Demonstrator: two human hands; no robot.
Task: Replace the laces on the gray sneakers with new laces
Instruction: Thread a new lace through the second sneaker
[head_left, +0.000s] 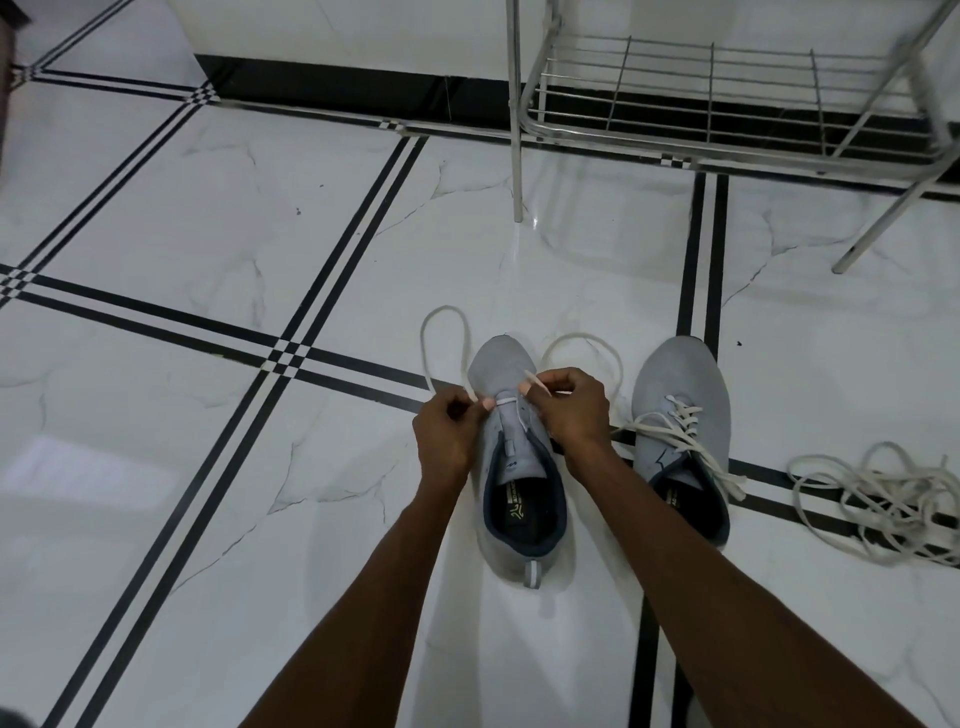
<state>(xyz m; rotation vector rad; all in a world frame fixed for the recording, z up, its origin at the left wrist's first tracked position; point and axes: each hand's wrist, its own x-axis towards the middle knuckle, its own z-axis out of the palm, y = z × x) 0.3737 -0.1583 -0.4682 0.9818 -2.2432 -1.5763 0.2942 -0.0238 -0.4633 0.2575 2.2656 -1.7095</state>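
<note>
Eyelets hidden behind both hands (511, 415)

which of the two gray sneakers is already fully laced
The right sneaker, standing untouched beside the loose pile of laces. The left sneaker, between both hands, has only one lace bar across its lowest eyelets.
</note>
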